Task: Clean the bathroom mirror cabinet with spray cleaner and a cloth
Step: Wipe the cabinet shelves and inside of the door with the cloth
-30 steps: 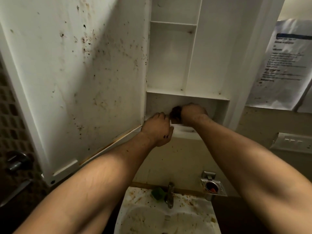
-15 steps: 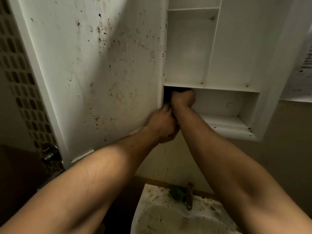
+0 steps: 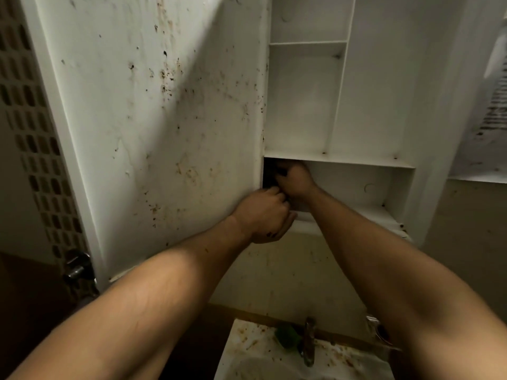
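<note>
dark cloth [image 3: 271, 173] is gripped in the curled fingers [image 3: 283, 171] of the right hand [image 3: 296, 182], in the lowest compartment's left corner of the mirror cabinet [image 3: 365, 163]. just below, the left hand [image 3: 262, 215] is curled; its hold cannot be told.

Open cabinet [image 3: 384, 105], white shelves flecked with dark spots. In the lowest compartment's left corner there's a dark cloth [image 3: 270, 171]. Below it, a stained sink [image 3: 247, 349] with a green lump [image 3: 286, 337] beside the tap [image 3: 309, 344].
</note>
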